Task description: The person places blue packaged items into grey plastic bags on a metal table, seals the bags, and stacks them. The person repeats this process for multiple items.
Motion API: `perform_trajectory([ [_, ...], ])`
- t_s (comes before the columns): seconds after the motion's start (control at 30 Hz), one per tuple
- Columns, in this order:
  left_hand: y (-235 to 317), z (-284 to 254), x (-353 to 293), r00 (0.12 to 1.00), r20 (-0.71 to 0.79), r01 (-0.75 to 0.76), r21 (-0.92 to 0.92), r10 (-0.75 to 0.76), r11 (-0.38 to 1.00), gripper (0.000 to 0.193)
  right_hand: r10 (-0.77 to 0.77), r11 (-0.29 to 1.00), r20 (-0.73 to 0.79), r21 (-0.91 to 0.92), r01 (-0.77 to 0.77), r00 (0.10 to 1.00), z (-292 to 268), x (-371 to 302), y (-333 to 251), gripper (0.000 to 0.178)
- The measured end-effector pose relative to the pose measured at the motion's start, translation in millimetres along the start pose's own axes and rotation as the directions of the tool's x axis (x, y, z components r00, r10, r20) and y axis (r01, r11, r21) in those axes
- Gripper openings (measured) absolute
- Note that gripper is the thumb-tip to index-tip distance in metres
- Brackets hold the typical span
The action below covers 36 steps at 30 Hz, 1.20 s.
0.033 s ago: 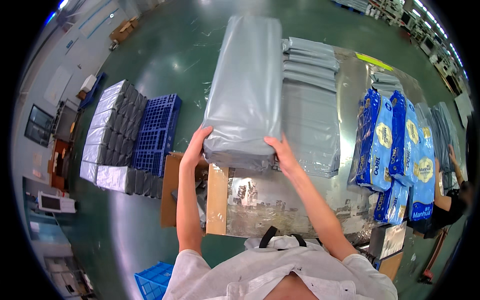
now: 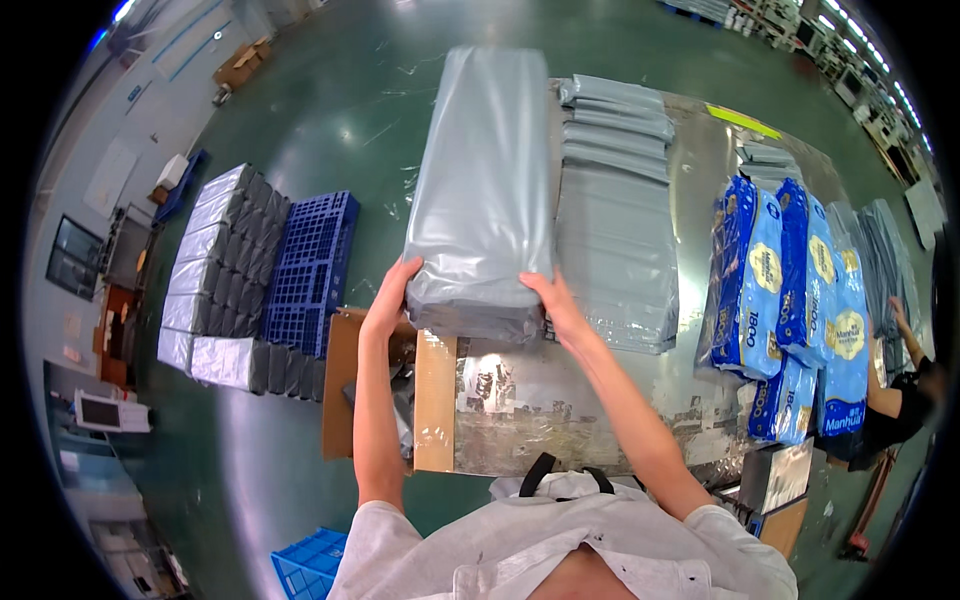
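A long grey plastic-wrapped package (image 2: pixel 480 190) is held between my two hands at its near end, over the left part of the metal table (image 2: pixel 570 400). My left hand (image 2: pixel 396 290) grips its left near corner, thumb on top. On the right near corner, my right hand (image 2: pixel 556 305) presses with its thumb, the other fingers partly hidden along the side. Just right of the package lies a stack of flat grey plastic bags (image 2: pixel 615 230). Below my left hand stands an open cardboard box (image 2: pixel 434 400) with grey plastic inside.
Blue packs of tissue paper (image 2: pixel 750 280) lie on the table's right side. Beyond them, another person (image 2: pixel 895 400) reaches toward grey bags (image 2: pixel 880 255). On the floor at left, several wrapped grey packages (image 2: pixel 205 270) are stacked beside a blue pallet (image 2: pixel 310 265). A blue crate (image 2: pixel 308 560) sits lower left.
The package has shifted slightly left, and its far end sits a little lower in view. Both hands keep their hold on it.
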State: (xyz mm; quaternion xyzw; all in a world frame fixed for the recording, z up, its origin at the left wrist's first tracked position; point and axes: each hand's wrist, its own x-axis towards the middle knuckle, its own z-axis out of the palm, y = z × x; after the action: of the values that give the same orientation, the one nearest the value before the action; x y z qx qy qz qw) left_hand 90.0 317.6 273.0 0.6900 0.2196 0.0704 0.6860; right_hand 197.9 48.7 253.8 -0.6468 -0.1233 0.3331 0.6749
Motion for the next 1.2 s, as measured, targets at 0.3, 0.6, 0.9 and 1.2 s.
perform_trajectory([
  [0.3, -93, -18, 35, 0.988, -0.087, 0.071, -0.486, -0.129, 0.871, 0.072, -0.182, 0.974, -0.231, -0.178, 0.143, 0.956, 47, 32, 51, 0.107],
  [0.6, -96, 15, 19, 0.944, -0.329, -0.134, -0.312, 0.025, 0.940, 0.072, -0.061, 0.992, 0.066, -0.104, 0.067, 0.996, -66, -18, 39, 0.097],
  [0.9, -272, 85, -186, 0.895, -0.367, 0.273, 0.003, -0.253, 0.962, 0.020, -0.230, 0.634, -0.966, -0.244, -0.734, 0.122, -469, -220, 106, 0.060],
  [1.2, -225, 256, -161, 0.944, 0.211, 0.194, 0.260, -0.252, 0.946, 0.017, -0.354, 0.398, -0.848, -0.518, -0.757, 0.394, -519, -228, 95, 0.038],
])
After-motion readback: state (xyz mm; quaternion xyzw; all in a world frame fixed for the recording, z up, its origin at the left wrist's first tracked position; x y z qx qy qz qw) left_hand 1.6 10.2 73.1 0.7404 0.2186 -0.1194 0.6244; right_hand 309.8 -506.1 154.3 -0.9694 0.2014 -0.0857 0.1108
